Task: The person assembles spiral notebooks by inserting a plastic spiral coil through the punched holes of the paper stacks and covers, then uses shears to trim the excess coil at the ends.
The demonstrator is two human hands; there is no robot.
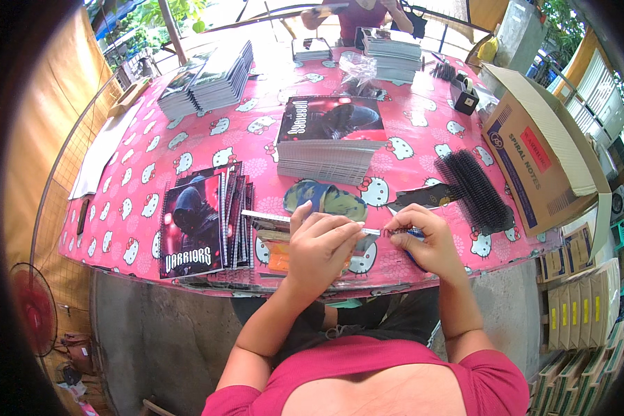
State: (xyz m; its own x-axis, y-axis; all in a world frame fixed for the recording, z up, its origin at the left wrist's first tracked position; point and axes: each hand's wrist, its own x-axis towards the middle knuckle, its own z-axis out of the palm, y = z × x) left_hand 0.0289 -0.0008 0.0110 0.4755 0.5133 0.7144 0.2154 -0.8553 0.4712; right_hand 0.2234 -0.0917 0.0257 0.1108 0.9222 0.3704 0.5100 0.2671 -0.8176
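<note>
My left hand presses on a notebook seen nearly edge-on near the table's front edge, fingers together over it. Just right of it, my right hand is closed on a blue-handled tool that looks like pliers, at the end of the notebook's spine. A short bit of dark spiral wire shows by its fingertips. Behind my hands lies a blue and olive cloth bundle. Left of them, several spiral notebooks with dark red covers lie overlapped. The notebook's underside is hidden by my hand.
A tall notebook stack stands mid-table. Black plastic coils lie right, before an open carton. More notebook stacks stand far left and far right. A tape dispenser sits back right. Another person is across the table.
</note>
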